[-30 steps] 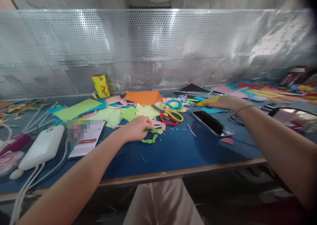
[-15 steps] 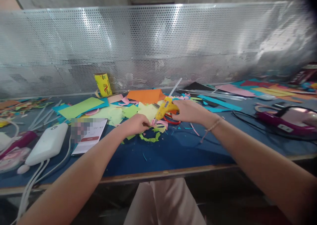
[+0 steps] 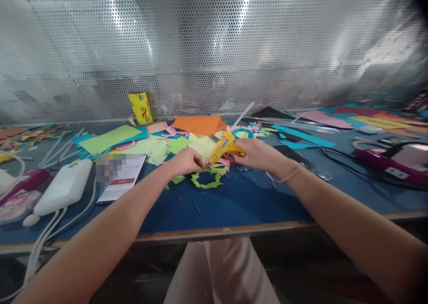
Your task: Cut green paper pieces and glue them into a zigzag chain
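Note:
My right hand (image 3: 258, 154) is closed round a yellow glue gun (image 3: 223, 147) with a clear glue stick jutting from its back. The gun's tip points down and left, close to the fingers of my left hand (image 3: 186, 161). My left hand pinches a small piece of cut paper just above a light green fringed paper ring (image 3: 206, 181) lying on the blue table (image 3: 234, 206). Red-and-yellow scissors lie partly hidden behind the gun.
Coloured paper sheets and scraps (image 3: 110, 138) cover the table's back. A white power bank (image 3: 63, 187) with cables and a phone (image 3: 121, 175) lie at left. A purple glue gun (image 3: 391, 159) and black cable sit at right. A perforated metal screen (image 3: 214, 50) stands behind.
My right hand picked up the yellow glue gun from the right and carried it left to the paper under my left hand. The camera tilted down.

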A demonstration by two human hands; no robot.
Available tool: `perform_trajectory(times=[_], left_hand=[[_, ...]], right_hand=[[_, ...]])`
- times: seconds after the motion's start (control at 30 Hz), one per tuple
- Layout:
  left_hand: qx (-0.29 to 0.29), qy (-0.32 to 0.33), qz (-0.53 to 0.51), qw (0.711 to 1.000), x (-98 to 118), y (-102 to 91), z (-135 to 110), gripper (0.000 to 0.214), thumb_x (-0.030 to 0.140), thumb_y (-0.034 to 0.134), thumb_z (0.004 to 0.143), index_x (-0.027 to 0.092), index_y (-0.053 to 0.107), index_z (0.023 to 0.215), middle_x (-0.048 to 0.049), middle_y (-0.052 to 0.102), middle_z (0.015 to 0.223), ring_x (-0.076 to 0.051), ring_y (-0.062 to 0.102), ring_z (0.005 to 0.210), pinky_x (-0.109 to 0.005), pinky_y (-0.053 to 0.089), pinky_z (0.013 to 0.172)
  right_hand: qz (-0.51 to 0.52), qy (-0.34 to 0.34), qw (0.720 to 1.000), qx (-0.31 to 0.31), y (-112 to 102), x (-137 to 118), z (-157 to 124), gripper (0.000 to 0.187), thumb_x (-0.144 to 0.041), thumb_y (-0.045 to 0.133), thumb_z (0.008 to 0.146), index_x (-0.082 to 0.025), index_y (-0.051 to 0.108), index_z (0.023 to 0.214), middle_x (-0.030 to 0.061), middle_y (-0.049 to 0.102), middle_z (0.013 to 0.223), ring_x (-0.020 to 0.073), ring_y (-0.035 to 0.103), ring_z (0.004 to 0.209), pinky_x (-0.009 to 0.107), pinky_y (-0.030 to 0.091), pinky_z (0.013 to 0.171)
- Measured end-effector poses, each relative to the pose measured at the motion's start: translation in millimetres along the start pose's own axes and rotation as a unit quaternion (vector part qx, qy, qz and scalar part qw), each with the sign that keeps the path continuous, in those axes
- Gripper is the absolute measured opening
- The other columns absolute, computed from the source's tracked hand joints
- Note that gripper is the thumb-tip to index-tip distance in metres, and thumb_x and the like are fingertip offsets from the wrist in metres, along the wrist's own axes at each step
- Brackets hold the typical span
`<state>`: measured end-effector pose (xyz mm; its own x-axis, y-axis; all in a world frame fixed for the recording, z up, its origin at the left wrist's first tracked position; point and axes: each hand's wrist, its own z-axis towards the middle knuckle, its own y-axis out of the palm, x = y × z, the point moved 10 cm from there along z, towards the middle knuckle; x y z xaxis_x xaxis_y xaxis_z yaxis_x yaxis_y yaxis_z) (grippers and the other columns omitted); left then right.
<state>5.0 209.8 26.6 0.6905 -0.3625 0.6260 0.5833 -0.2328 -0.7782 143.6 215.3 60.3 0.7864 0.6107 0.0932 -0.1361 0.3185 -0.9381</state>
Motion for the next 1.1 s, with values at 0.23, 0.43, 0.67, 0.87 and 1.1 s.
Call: perform_trajectory(times=[0.23, 0.43, 0.67, 0.87, 1.1], left_hand=[[0.006, 0.002, -0.024, 1.000, -1, -0.4, 1, 0.010, 0.013, 0.063, 0.055, 0.019, 0.071, 0.058, -0.0021, 0.067, 0.057, -0.015, 0.056, 0.053, -0.025, 0.040, 0.054], [0.010, 0.001, -0.018, 1.000, -3, -0.9, 3, 0.013, 0.014, 0.064, 0.054, 0.018, 0.071, 0.065, -0.0030, 0.069, 0.065, -0.015, 0.059, 0.060, -0.024, 0.041, 0.056], [-0.016, -0.036, -0.001, 0.999, -5, 1.8, 1, 0.021, 0.013, 0.063, 0.055, 0.014, 0.071, 0.074, -0.0046, 0.069, 0.071, -0.015, 0.059, 0.062, -0.025, 0.042, 0.057], [-0.020, -0.032, -0.030, 0.999, -5, 3.7, 1, 0.018, 0.010, 0.062, 0.055, 0.013, 0.069, 0.071, -0.0048, 0.069, 0.072, -0.017, 0.061, 0.070, -0.025, 0.043, 0.059], [-0.020, -0.049, -0.022, 0.998, 0, 1.8, -2, 0.015, 0.008, 0.062, 0.056, 0.013, 0.068, 0.068, -0.0029, 0.066, 0.066, -0.015, 0.058, 0.064, -0.023, 0.041, 0.057]], right_hand=[[0.024, -0.014, 1.000, -0.005, 1, 2, -4, 0.020, -0.033, 0.044, 0.083, -0.017, 0.054, 0.087, 0.0099, 0.061, 0.086, 0.0208, 0.057, 0.077, 0.031, 0.042, 0.069], [0.030, -0.024, 0.999, -0.003, -3, -1, -6, 0.019, -0.030, 0.044, 0.083, -0.016, 0.055, 0.088, 0.0098, 0.061, 0.086, 0.0212, 0.057, 0.080, 0.032, 0.043, 0.072], [0.005, -0.040, 0.999, 0.024, -12, -5, -9, 0.021, -0.028, 0.045, 0.083, -0.012, 0.057, 0.089, 0.0114, 0.062, 0.086, 0.0214, 0.059, 0.080, 0.030, 0.044, 0.071], [-0.039, -0.048, 0.997, 0.044, -17, -7, -11, 0.025, -0.027, 0.044, 0.084, -0.010, 0.056, 0.097, 0.0132, 0.062, 0.092, 0.0227, 0.059, 0.084, 0.030, 0.043, 0.073], [-0.010, -0.024, 0.998, 0.062, -31, 10, -15, 0.018, -0.035, 0.050, 0.077, -0.017, 0.050, 0.076, 0.0082, 0.060, 0.078, 0.0188, 0.055, 0.070, 0.028, 0.040, 0.064]])
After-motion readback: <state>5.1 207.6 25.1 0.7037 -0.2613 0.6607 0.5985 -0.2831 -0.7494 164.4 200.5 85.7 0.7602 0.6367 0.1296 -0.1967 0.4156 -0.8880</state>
